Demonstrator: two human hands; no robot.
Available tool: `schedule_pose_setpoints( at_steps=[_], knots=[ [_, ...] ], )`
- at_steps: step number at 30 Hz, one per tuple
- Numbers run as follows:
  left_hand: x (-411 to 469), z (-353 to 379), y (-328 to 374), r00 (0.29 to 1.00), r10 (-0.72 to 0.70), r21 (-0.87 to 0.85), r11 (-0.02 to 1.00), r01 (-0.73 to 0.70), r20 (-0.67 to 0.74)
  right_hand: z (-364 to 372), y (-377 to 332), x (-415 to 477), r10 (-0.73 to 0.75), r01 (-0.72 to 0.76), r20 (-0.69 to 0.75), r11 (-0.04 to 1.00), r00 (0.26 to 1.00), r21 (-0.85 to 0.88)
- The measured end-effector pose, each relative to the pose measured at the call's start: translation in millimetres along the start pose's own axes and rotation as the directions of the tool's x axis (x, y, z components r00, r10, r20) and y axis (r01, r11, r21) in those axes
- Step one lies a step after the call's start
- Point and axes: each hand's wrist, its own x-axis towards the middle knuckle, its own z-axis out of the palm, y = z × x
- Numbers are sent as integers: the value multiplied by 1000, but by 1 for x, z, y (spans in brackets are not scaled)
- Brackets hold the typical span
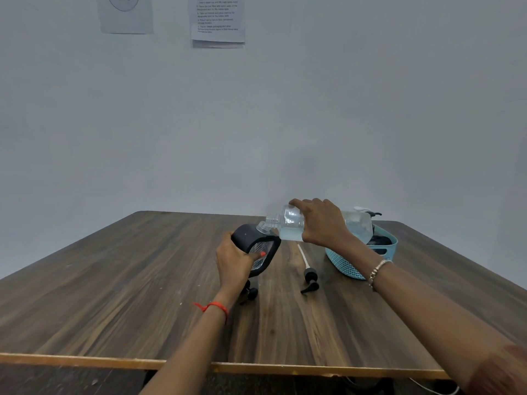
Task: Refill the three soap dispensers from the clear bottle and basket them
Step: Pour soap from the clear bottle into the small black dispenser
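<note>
The pouring step is under way. The right hand [322,220] is wrapping its fingers round the clear bottle [288,220] and tipping it almost flat, so its open mouth is meeting the neck of the black-sleeved soap dispenser [245,236]. The left hand [232,259] is gripping that dispenser round its body, tilting it toward the bottle over the wooden table [142,280]. A black pump head [310,276] with a white tube is lying near the teal basket [342,263], where at least one dark dispenser [379,240] is sitting — a second pump [251,293] is peeking out under the left wrist. Next, I'd judge, the bottle needs righting without dribbling, then a pump needs screwing back on.
</note>
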Motion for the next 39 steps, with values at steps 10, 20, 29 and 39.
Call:
schedule_pose_setpoints(
  at_steps=[10,20,29,39],
  knots=[
    [-2,2,-2,1000,-7,-21,1000,7,-1,-3,1,0,55,-56,46,998,997,12],
    [-2,9,-3,999,-16,-49,999,18,30,-2,3,4,157,-176,113,966,981,188],
    [13,3,-9,994,-106,-170,979,110,33,6,6,20,299,-289,75,779,951,557],
    [40,-16,-27,986,-168,-229,959,169,20,39,14,39,419,-339,213,252,883,907]
  ],
)
